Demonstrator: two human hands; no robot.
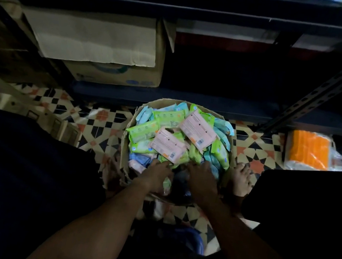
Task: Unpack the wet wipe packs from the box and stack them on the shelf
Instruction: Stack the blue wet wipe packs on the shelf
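Observation:
An open cardboard box (126,145) stands on the tiled floor between my feet, filled with several wet wipe packs in green (168,118), pink (198,129) and light blue (224,128). Both my hands reach into its near side. My left hand (158,173) lies over packs at the near left, its fingers bent down among them. My right hand (201,179) rests on packs at the near right, fingers spread forward. The light is dim, so I cannot see whether either hand grips a pack. The dark metal shelf (191,103) runs just behind the box.
On the lowest shelf at the left sits a large cardboard carton (114,54) with an open flap; a slanted perforated steel brace (317,93) crosses the right side. An orange and white wrapped bundle (308,152) lies on the floor at right. My bare right foot (240,179) touches the box.

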